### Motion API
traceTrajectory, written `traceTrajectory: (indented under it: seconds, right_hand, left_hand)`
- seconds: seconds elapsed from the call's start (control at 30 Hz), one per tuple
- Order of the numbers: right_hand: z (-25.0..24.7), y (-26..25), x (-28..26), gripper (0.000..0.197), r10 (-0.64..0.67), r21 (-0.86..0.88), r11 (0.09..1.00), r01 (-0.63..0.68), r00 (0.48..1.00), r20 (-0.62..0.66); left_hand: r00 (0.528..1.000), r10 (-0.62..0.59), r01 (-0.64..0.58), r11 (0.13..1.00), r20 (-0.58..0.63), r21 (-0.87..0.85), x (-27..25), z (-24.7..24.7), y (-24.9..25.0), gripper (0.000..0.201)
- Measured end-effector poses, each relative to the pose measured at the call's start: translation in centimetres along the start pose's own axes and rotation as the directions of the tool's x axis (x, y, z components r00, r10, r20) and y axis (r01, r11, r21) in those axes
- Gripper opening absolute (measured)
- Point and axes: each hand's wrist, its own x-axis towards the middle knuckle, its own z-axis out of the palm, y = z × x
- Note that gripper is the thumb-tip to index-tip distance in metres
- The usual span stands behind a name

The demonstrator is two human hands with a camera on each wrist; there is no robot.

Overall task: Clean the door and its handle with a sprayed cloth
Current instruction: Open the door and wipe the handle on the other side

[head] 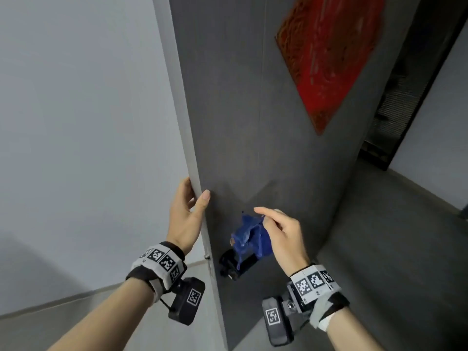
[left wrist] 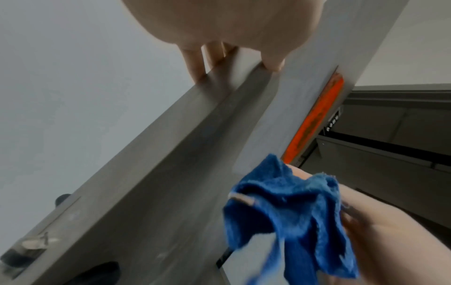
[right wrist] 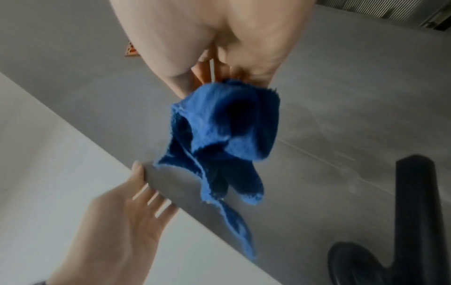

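Observation:
The grey door (head: 253, 110) stands ajar, its edge towards me. My left hand (head: 196, 191) grips that edge above the lock, thumb on the front face and fingers behind; the left wrist view shows the same hold (left wrist: 234, 61). My right hand (head: 266, 220) pinches a crumpled blue cloth (head: 250, 236) just off the door face, index finger stretched out. The cloth (right wrist: 224, 131) hangs from the fingers (right wrist: 202, 73), above the black lever handle (head: 234, 266). In the right wrist view the handle (right wrist: 415, 212) is at the lower right.
A red square decoration (head: 329, 54) is stuck high on the door. A pale wall (head: 76, 122) is to the left of the door edge. To the right are a dark frame (head: 405, 97) and grey floor (head: 392, 236). A latch plate (left wrist: 31, 244) sits in the door edge.

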Motion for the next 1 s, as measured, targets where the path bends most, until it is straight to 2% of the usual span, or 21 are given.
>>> traceTrajectory:
  seconds: [0.13,0.23,0.4,0.57,0.73,1.0]
  right_hand:
    - [0.0,0.2,4.6,0.033,-0.104,0.005,0.994,0.105,0.993,-0.051]
    - [-0.1,0.5,7.8,0.03,-0.156,0.029,0.987,0.159,0.985,-0.068]
    - [-1.4,2.5,11.7,0.03,-0.146,0.088,0.985,0.147,0.989,-0.015]
    - [-2.5,3.9,13.3,0.03,-0.158,0.086,0.985,0.151,0.983,0.087]
    - [-2.6,5.3,14.4,0.031,-0.143,0.097,0.987,0.13,0.978,0.15]
    - [-3.1,7.3,15.2,0.031,-0.105,0.089,0.992,0.093,0.985,0.139]
  left_hand:
    - [1.0,-0.016,0.016,0.999,-0.022,-0.028,2.9,-1.7,-1.6,0.03]
    - [1.0,-0.02,0.02,1.0,-0.024,-0.003,4.9,-2.9,-2.5,0.033]
    - [0.998,-0.048,0.052,0.993,-0.036,0.108,7.3,-4.0,-3.0,0.036]
    - [0.994,-0.047,0.068,0.972,-0.1,0.225,9.0,-4.1,-3.4,0.037]
    - [0.977,-0.096,0.146,0.952,-0.191,0.27,10.4,-4.0,-4.1,0.039]
    - [0.977,-0.066,0.136,0.927,-0.205,0.35,9.9,-3.8,-4.3,0.042]
